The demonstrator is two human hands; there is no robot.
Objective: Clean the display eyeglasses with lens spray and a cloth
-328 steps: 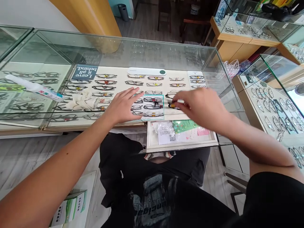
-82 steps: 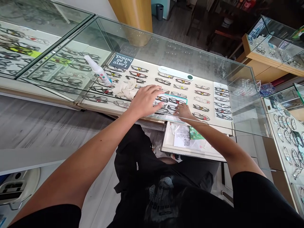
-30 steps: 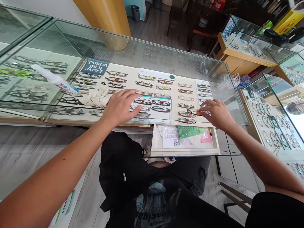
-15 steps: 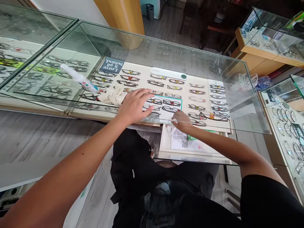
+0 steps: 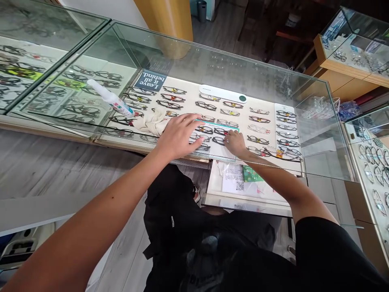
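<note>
My left hand (image 5: 180,136) lies palm down with its fingers spread, beside a crumpled cream cloth (image 5: 151,123). Inside the glass case, my right hand (image 5: 235,142) has its fingers bent at the end of a dark pair of glasses (image 5: 219,140); whether they grip it is too small to tell. Another dark pair (image 5: 221,132) lies just behind that one. Rows of glasses surround both hands. A white spray bottle (image 5: 111,98) leans at the left of the cloth.
An open drawer (image 5: 209,188) with papers and a green packet (image 5: 252,173) sits below my right forearm. The case's glass top edge (image 5: 219,50) runs along the far side. More display cases (image 5: 361,134) stand at the right.
My right hand has moved deeper into the case, from the front edge to the end of the dark glasses. The view has shifted slightly. My left hand keeps its place by the cloth.
</note>
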